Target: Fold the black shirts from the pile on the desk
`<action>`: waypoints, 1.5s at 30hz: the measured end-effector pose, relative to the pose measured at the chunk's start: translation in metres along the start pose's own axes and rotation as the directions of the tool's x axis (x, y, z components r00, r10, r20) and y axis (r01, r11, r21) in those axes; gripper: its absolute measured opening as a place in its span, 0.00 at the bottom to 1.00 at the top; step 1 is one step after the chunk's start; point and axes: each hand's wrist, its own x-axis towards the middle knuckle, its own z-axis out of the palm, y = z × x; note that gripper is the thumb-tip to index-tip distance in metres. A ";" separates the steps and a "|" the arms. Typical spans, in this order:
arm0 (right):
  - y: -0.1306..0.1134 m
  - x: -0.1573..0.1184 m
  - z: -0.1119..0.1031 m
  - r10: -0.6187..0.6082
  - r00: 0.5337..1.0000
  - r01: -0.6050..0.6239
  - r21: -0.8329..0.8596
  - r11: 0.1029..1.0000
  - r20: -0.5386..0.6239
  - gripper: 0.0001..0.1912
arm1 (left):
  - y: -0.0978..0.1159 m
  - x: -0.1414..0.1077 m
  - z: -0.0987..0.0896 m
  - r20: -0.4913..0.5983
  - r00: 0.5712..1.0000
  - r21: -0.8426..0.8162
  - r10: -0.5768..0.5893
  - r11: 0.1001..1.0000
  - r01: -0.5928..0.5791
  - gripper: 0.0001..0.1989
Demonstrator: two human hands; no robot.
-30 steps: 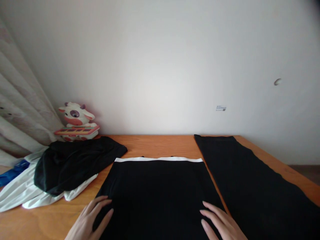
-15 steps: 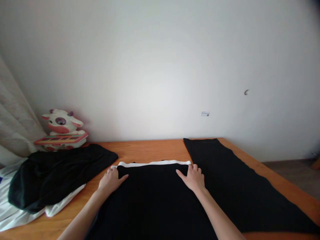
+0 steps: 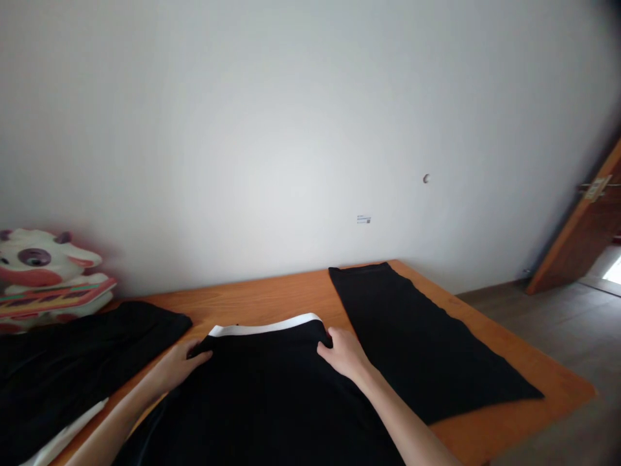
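One white-banded black garment (image 3: 272, 388) lies over the worktop (image 3: 266, 294) between left hand (image 3: 182, 366) and right hand (image 3: 343, 351).
Fingers (image 3: 326, 351) clamp its side edges near the far end; uneven pulling could skew the white band (image 3: 264, 328).

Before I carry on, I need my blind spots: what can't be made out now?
All in the head view:
White-edged black fabric: near end, cut off by the bottom edge.
Left hand, right hand: some fingertips, hidden by fabric and hand.
Cow-shaped toy keyboard: side cut off by left edge.
Wall label: text too small.
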 end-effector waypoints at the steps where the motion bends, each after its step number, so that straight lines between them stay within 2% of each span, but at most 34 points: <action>1: 0.003 -0.005 -0.007 0.001 1.000 -0.001 0.024 1.000 -0.004 0.10 | 0.009 -0.002 -0.003 0.058 0.998 -0.039 0.007 0.999 -0.004 0.24; 3: 0.011 -0.017 -0.022 0.010 0.999 -0.015 0.141 0.990 0.040 0.09 | 0.027 -0.004 -0.008 0.166 0.986 -0.104 0.026 0.995 -0.009 0.24; 5: 0.022 -0.029 -0.036 0.015 0.986 -0.072 0.350 0.934 0.164 0.08 | 0.043 -0.005 -0.009 0.219 0.973 -0.154 0.071 0.987 -0.037 0.24; 7: 0.032 -0.041 -0.048 -0.001 0.967 -0.138 0.529 0.837 0.253 0.06 | 0.051 -0.001 -0.005 0.177 0.975 -0.169 0.138 0.980 -0.107 0.24; 8: 0.036 -0.047 -0.053 0.004 0.971 -0.139 0.555 0.820 0.237 0.06 | 0.053 0.003 -0.001 0.113 0.979 -0.147 0.168 0.978 -0.151 0.24; 9: 0.038 -0.053 -0.056 0.018 0.984 -0.113 0.535 0.837 0.179 0.05 | 0.054 0.008 0.005 0.029 0.981 -0.101 0.193 0.977 -0.189 0.23; 11: 0.040 -0.064 -0.059 0.032 0.999 -0.021 0.358 0.933 -0.024 0.05 | 0.053 0.018 0.020 -0.131 0.967 0.031 0.217 0.976 -0.215 0.22; 13: 0.039 -0.076 -0.056 -0.068 0.969 0.094 0.102 0.990 -0.236 0.03 | 0.053 0.029 0.040 -0.243 0.946 0.141 0.216 0.972 -0.186 0.21; 14: 0.039 -0.082 -0.053 -0.154 0.935 0.161 -0.005 0.987 -0.319 0.02 | 0.055 0.034 0.051 -0.285 0.934 0.175 0.218 0.969 -0.172 0.20; 16: 0.041 -0.094 -0.048 -0.320 0.835 0.280 -0.154 0.948 -0.447 0.07 | 0.063 0.042 0.072 -0.355 0.904 0.207 0.239 0.963 -0.174 0.20; 18: 0.046 -0.105 -0.048 -0.392 0.751 0.316 -0.232 0.920 -0.531 0.10 | 0.080 0.052 0.089 -0.400 0.877 0.211 0.267 0.958 -0.196 0.21; 20: 0.054 -0.113 -0.053 -0.377 0.718 0.276 -0.258 0.926 -0.585 0.10 | 0.110 0.067 0.100 -0.403 0.872 0.202 0.279 0.956 -0.212 0.21; 22: 0.062 -0.116 -0.065 -0.296 0.742 0.194 -0.231 0.954 -0.602 0.07 | 0.156 0.090 0.105 -0.373 0.878 0.197 0.300 0.950 -0.241 0.19; 23: 0.066 -0.115 -0.073 -0.225 0.770 0.127 -0.202 0.971 -0.597 0.04 | 0.185 0.105 0.106 -0.368 0.873 0.196 0.319 0.945 -0.263 0.17; 25: 0.074 -0.107 -0.092 -0.029 0.829 -0.066 -0.148 0.987 -0.559 0.04 | 0.249 0.139 0.110 -0.363 0.833 0.189 0.417 0.909 -0.372 0.18; 27: 0.086 -0.093 -0.114 0.172 0.840 -0.286 -0.149 0.947 -0.515 0.06 | 0.315 0.173 0.123 -0.349 0.806 0.178 0.479 0.878 -0.444 0.20; 29: 0.105 -0.079 -0.132 0.328 0.815 -0.459 -0.187 0.869 -0.477 0.07 | 0.370 0.196 0.147 -0.308 0.791 0.170 0.529 0.849 -0.501 0.22; 30: 0.118 -0.074 -0.138 0.401 0.800 -0.527 -0.204 0.825 -0.446 0.08 | 0.391 0.201 0.163 -0.280 0.784 0.168 0.555 0.832 -0.529 0.24; 32: 0.148 -0.071 -0.141 0.547 0.754 -0.642 -0.232 0.731 -0.365 0.12 | 0.411 0.195 0.199 -0.193 0.758 0.171 0.624 0.782 -0.600 0.25; 34: 0.182 -0.078 -0.131 0.648 0.693 -0.719 -0.240 0.652 -0.315 0.17 | 0.405 0.169 0.232 -0.057 0.704 0.168 0.708 0.702 -0.692 0.24; 37: 0.230 -0.095 -0.106 0.645 0.676 -0.730 -0.207 0.651 -0.357 0.25 | 0.359 0.106 0.258 0.170 0.574 0.133 0.801 0.559 -0.819 0.18; 38: 0.243 -0.098 -0.100 0.622 0.688 -0.713 -0.186 0.676 -0.375 0.29 | 0.338 0.082 0.260 0.254 0.501 0.121 0.827 0.486 -0.865 0.17; 39: 0.255 -0.100 -0.095 0.612 0.689 -0.703 -0.154 0.694 -0.388 0.33 | 0.318 0.058 0.259 0.312 0.455 0.097 0.834 0.448 -0.889 0.17; 41: 0.273 -0.097 -0.093 0.644 0.665 -0.717 -0.081 0.693 -0.379 0.39 | 0.278 0.014 0.249 0.373 0.401 0.017 0.837 0.426 -0.905 0.19; 42: 0.279 -0.093 -0.095 0.652 0.663 -0.716 -0.058 0.696 -0.368 0.39 | 0.261 -0.005 0.243 0.392 0.378 -0.018 0.839 0.418 -0.908 0.24; 43: 0.283 -0.088 -0.097 0.641 0.685 -0.696 -0.048 0.717 -0.347 0.36 | 0.247 -0.021 0.237 0.406 0.358 -0.046 0.841 0.410 -0.911 0.32; 44: 0.285 -0.083 -0.100 0.619 0.717 -0.664 -0.044 0.746 -0.322 0.32 | 0.234 -0.033 0.232 0.419 0.334 -0.060 0.844 0.393 -0.917 0.36; 45: 0.285 -0.078 -0.102 0.588 0.750 -0.627 -0.043 0.778 -0.302 0.27 | 0.225 -0.043 0.228 0.416 0.332 -0.060 0.847 0.389 -0.919 0.37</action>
